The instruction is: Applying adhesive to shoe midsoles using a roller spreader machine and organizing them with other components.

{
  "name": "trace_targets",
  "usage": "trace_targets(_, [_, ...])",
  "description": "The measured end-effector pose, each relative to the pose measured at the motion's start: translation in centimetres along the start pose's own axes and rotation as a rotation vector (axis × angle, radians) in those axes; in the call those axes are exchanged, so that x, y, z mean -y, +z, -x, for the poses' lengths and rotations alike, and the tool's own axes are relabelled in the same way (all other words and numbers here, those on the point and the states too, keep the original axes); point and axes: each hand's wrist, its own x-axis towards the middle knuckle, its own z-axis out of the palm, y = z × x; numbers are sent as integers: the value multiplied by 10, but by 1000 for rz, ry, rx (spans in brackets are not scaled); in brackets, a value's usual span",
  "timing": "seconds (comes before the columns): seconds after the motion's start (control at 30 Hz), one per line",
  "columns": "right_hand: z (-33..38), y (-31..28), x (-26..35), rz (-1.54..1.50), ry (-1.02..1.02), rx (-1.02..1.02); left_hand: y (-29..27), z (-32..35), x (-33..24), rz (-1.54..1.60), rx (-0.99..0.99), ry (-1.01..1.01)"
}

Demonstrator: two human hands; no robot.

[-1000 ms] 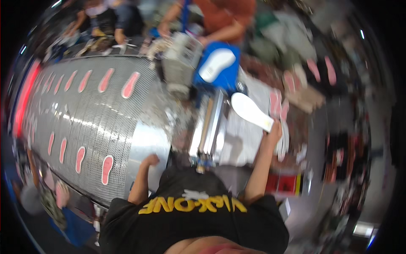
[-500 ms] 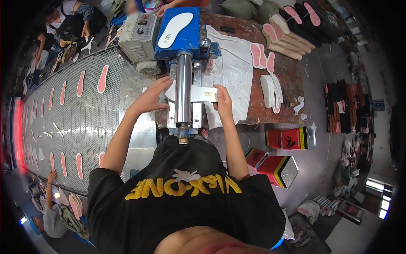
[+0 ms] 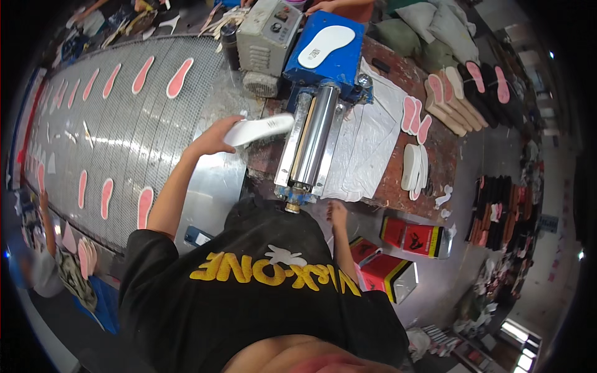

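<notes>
My left hand [image 3: 217, 135] is closed on one end of a white insole [image 3: 264, 127], thumb below and fingers above. The insole's free end reaches toward the left side of a shiny steel roller [image 3: 315, 137] on a blue machine. Low beside the roller's near end hangs my right hand [image 3: 337, 214]. Nothing shows in it, and its fingers look loosely apart, though small and partly shaded. Another white insole [image 3: 326, 46] lies on top of the machine's blue housing [image 3: 298, 67].
Left of the machine is a mesh conveyor [image 3: 124, 137] with rows of pink-and-white insoles. On the worn table at right sit a white sheet [image 3: 364, 137], stacked white soles [image 3: 413, 168] and pink insoles [image 3: 410, 115]. Red boxes [image 3: 413, 236] stand below. Another person's hand [image 3: 323, 7] shows behind the machine.
The white insole has come out from under the roller to its left, now in my left hand. My right hand has let go of it and dropped toward me. The whole view has turned.
</notes>
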Motion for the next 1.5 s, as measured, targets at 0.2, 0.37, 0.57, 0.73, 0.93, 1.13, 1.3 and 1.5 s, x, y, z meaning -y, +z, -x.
trace_targets(0.2, [-3, 12, -75, -50, 82, 229, 52, 82, 51, 1486, 46, -230])
trace_targets(0.37, [-14, 13, -64, 232, 3, 279, 76, 111, 77, 1830, -231, -118])
trace_targets(0.57, [-11, 5, -14, 187, 361, 310, 43, 153, 142, 1827, -458, -285])
trace_targets(0.73, [-5, -4, -24, 160, 368, 196, 28, 198, 235, 1579, -676, -768])
trace_targets(0.93, [54, 6, -20, 168, 283, 137, 25, 146, 286, 1406, -752, -867])
trace_targets(1.13, [89, 22, -14, 147, 230, 20, 20, 51, 329, 1386, -799, -778])
trace_targets(1.3, [101, 22, -38, 65, 242, -49, 20, -9, 342, 1151, -843, -964])
trace_targets(1.5, [110, 34, -39, 145, 129, -1, 13, -14, 380, 456, -1097, -809])
